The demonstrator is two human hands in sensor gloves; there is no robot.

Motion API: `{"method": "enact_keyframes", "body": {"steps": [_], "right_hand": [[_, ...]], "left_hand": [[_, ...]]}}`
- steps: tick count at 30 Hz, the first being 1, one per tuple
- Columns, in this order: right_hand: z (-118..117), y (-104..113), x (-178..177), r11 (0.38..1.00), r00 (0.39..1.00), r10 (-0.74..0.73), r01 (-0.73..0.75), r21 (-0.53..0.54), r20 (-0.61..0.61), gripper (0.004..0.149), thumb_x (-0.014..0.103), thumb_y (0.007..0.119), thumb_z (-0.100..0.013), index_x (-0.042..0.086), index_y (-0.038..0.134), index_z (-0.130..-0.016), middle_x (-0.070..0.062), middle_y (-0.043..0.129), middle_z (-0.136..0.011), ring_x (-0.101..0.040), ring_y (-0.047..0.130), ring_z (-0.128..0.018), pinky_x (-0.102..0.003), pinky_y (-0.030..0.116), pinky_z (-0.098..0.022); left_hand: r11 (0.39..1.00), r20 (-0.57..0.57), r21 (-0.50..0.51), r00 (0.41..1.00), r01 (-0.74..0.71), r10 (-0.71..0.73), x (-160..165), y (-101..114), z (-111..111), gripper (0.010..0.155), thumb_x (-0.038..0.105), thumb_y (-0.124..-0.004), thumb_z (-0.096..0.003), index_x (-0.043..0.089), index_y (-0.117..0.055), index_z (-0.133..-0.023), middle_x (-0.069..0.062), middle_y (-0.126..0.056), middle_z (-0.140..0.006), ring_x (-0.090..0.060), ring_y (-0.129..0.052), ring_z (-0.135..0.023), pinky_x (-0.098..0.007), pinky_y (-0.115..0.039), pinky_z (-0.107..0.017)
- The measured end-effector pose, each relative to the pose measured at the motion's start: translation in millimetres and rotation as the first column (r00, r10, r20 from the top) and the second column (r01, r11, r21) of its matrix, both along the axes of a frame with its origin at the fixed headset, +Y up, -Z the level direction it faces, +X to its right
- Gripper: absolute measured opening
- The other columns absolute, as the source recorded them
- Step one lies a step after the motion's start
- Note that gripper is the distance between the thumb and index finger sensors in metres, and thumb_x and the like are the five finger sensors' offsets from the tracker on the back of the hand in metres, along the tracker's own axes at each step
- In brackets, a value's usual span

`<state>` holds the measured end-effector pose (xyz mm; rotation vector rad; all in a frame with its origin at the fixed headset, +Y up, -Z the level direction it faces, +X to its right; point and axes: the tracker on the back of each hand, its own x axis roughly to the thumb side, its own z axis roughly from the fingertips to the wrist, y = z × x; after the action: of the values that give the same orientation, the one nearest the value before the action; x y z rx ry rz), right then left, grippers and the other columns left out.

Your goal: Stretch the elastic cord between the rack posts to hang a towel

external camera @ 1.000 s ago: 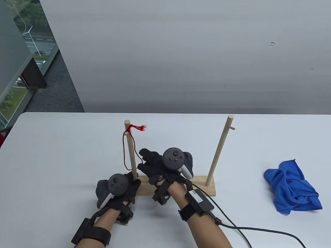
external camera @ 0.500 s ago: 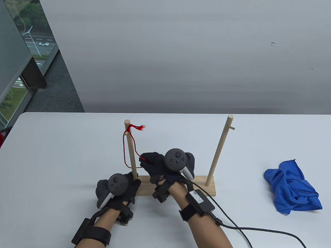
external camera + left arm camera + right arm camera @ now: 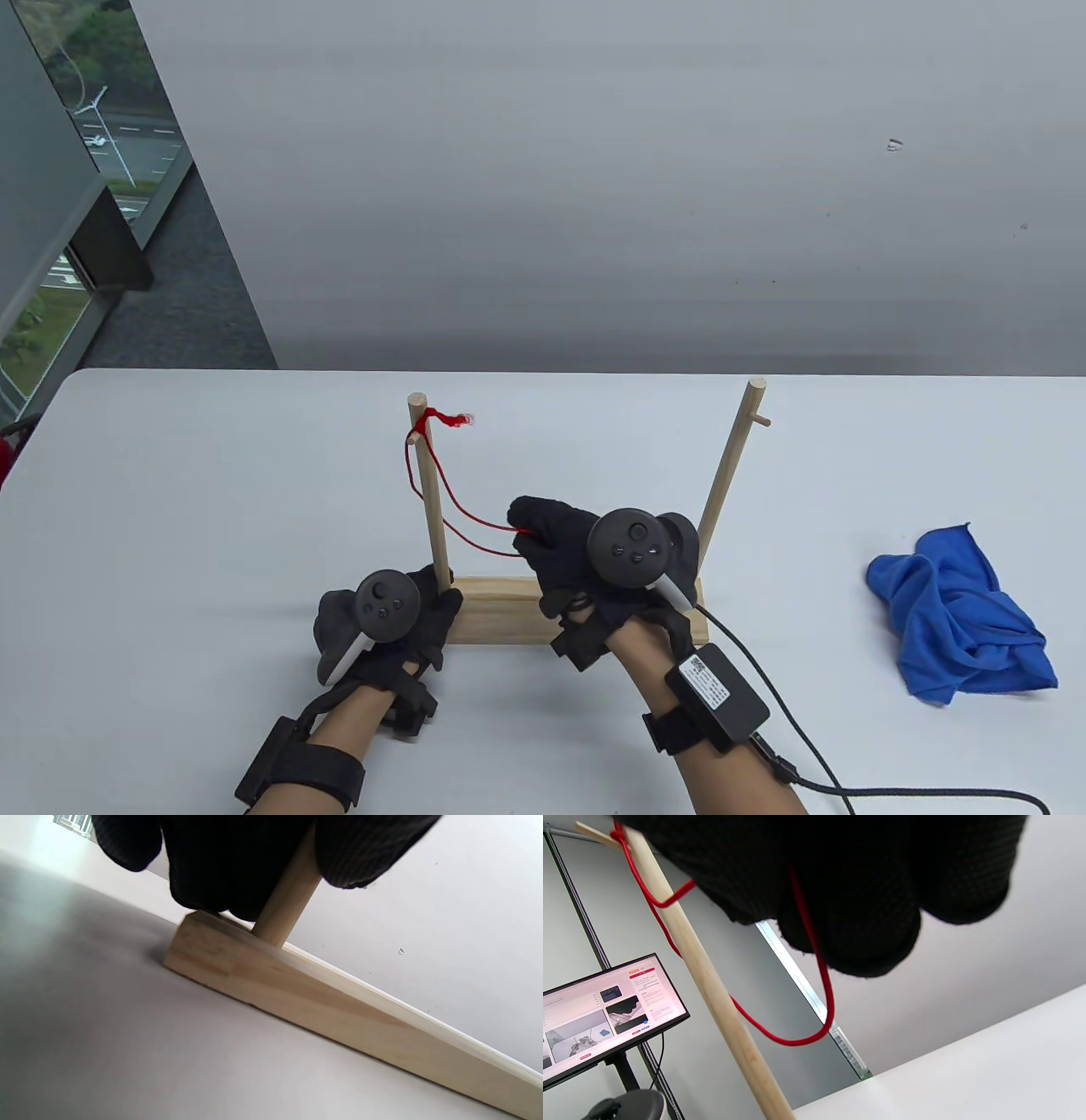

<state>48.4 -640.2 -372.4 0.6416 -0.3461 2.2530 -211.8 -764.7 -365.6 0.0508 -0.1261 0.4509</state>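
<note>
A wooden rack stands mid-table: a base with a left post and a right post. A red elastic cord is tied at the top of the left post and hangs as a loop. My right hand pinches the loop's free end between the posts; the cord runs under its fingers in the right wrist view. My left hand grips the foot of the left post and rests on the base. A crumpled blue towel lies at the right.
A black cable trails from my right wrist over the table's front right. A small peg sticks out near the top of the right post. A monitor shows in the right wrist view.
My right hand closed on the red cord's loop and moved right toward the right post, drawing the cord out sideways. My left hand stayed at the left post's foot.
</note>
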Motion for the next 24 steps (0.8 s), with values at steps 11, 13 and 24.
{"method": "enact_keyframes", "body": {"steps": [11,13,24], "right_hand": [[30,34,45,0.987,0.991,0.068,-0.084,0.140,0.113,0.043,0.027,0.082,-0.043,0.011,0.079,-0.083,-0.012,0.092,-0.065,-0.026,0.101,-0.042,-0.050,0.081,-0.039],[35,41,52,0.980,0.987,0.087,-0.109,0.167,0.133,0.043,0.028,0.082,-0.043,0.011,0.080,-0.083,-0.012,0.093,-0.065,-0.025,0.101,-0.042,-0.050,0.081,-0.038],[53,78,84,0.925,0.957,0.169,-0.237,0.296,0.238,0.042,0.029,0.083,-0.043,0.012,0.081,-0.081,-0.011,0.093,-0.064,-0.024,0.102,-0.041,-0.049,0.082,-0.038]], "left_hand": [[1.000,-0.002,-0.011,1.000,0.002,-0.002,0,0,1,0.053,0.047,-0.085,-0.0449,0.020,-0.080,-0.090,-0.001,-0.098,-0.085,-0.029,-0.097,-0.080,-0.055,-0.074,-0.066],[1.000,-0.003,-0.013,1.000,0.002,-0.002,0,0,1,0.053,0.048,-0.085,-0.0450,0.020,-0.080,-0.090,-0.001,-0.098,-0.085,-0.029,-0.097,-0.080,-0.055,-0.073,-0.066],[1.000,-0.005,-0.015,1.000,0.002,-0.002,0,0,0,0.053,0.049,-0.085,-0.0453,0.020,-0.081,-0.089,-0.001,-0.099,-0.084,-0.028,-0.096,-0.080,-0.055,-0.073,-0.066]]}}
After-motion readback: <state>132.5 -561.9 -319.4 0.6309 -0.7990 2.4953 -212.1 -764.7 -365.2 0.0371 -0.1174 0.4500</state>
